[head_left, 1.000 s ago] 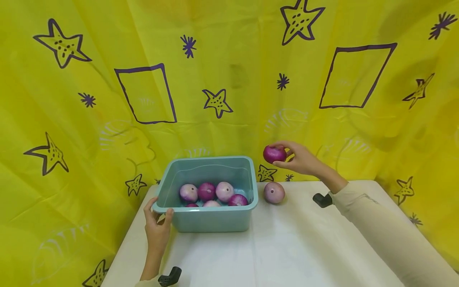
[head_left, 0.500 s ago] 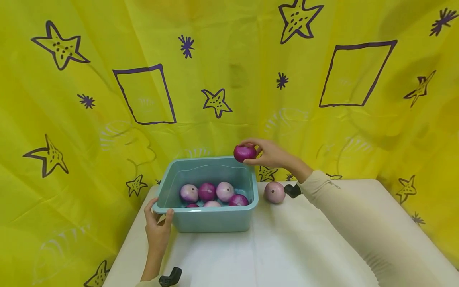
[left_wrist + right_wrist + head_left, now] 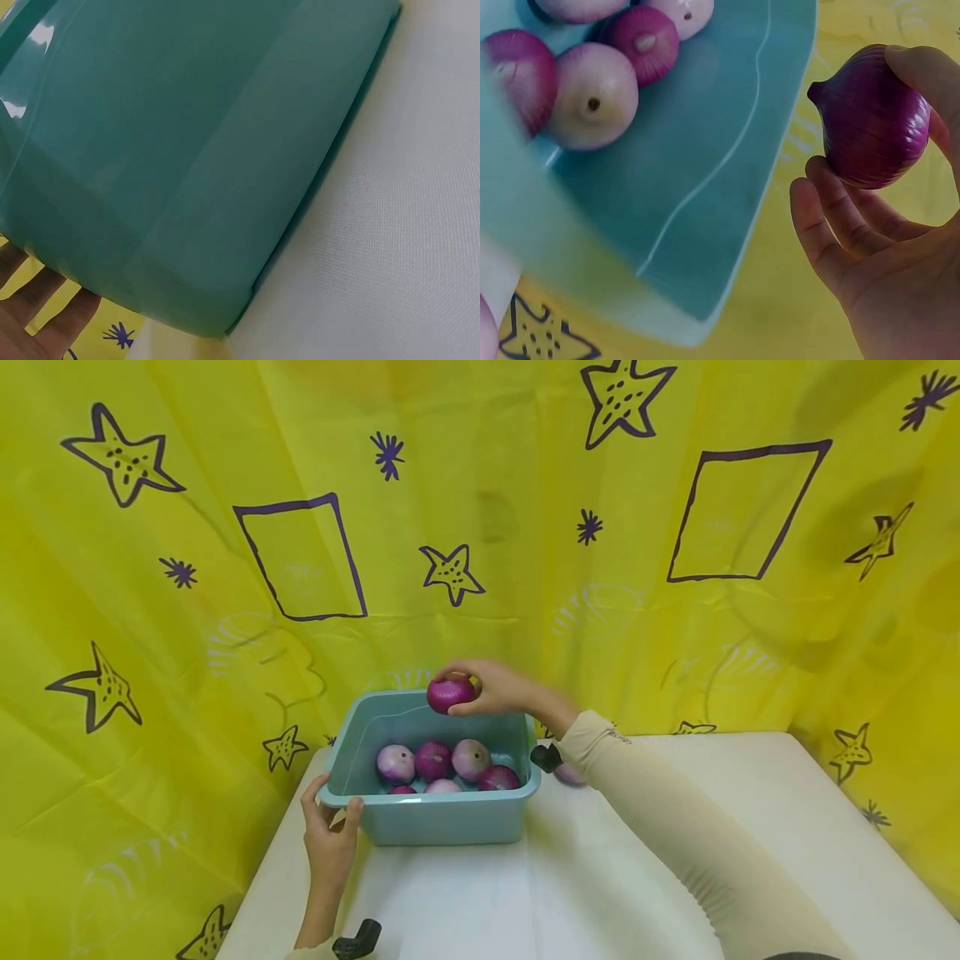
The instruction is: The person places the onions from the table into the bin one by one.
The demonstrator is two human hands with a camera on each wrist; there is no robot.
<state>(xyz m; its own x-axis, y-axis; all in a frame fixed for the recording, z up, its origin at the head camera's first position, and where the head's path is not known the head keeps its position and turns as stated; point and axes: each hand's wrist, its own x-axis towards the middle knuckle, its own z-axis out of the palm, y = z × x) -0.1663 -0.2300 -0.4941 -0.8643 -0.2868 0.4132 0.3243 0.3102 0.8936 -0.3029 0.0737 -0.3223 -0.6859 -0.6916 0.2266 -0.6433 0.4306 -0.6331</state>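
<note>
My right hand (image 3: 495, 687) pinches a dark purple onion (image 3: 450, 693) between thumb and fingers, above the back rim of a teal plastic tub (image 3: 446, 822). In the right wrist view the held onion (image 3: 874, 116) has its stem end pointing left, toward the tub wall (image 3: 682, 172). At the tub's front left corner my left hand (image 3: 330, 835) grips the rim, thumb in front and fingers at the side. Several onions lie in the tub, among them a pale one (image 3: 395, 764) and a purple one (image 3: 432, 761); the front wall partly hides some.
The tub stands on a table with a white cloth (image 3: 615, 877). Just right of it lies a pale onion (image 3: 570, 774), mostly behind my right sleeve (image 3: 675, 827). A yellow patterned curtain (image 3: 510, 635) hangs close behind the table.
My right hand has carried the purple onion leftward, from right of the tub to over its back rim. The left hand and the tub have stayed in place.
</note>
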